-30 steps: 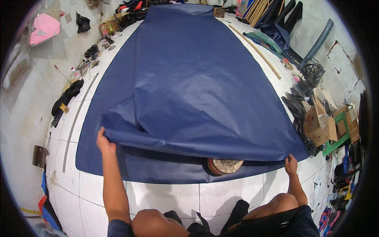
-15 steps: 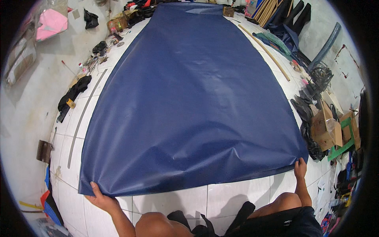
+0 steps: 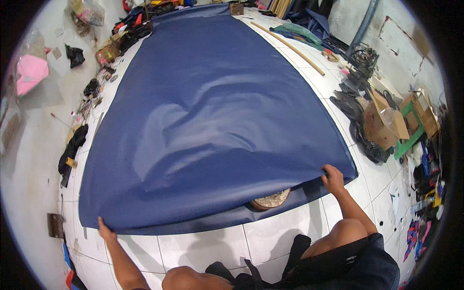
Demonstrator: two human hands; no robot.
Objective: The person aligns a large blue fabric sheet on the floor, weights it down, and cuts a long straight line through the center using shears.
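A large dark blue sheet (image 3: pixel 193 125) of smooth, slightly shiny material covers the floor in front of me. Its near edge shows two layers, and the upper one is raised from the lower layer (image 3: pixel 193 226) toward the right. My right hand (image 3: pixel 333 180) is closed on the upper layer's edge near the right corner. Between the layers, a round, thick object (image 3: pixel 271 199) with a mottled pale top and brown side partly shows; the rest is under the sheet. At the near left corner, my left hand (image 3: pixel 107 229) grips the sheet's edge, its fingers partly hidden.
White floor tiles (image 3: pixel 203 249) surround the sheet. A long wooden pole (image 3: pixel 290 48) lies along its far right side. Cardboard boxes (image 3: pixel 382 121) and black plastic (image 3: pixel 360 128) stand at the right. Black cloth (image 3: pixel 72 152) and small tools lie along the left wall.
My right hand has lifted the upper layer's edge and moved inward, uncovering part of the round object. Broad ripples have formed across the sheet. The whole view has shifted.
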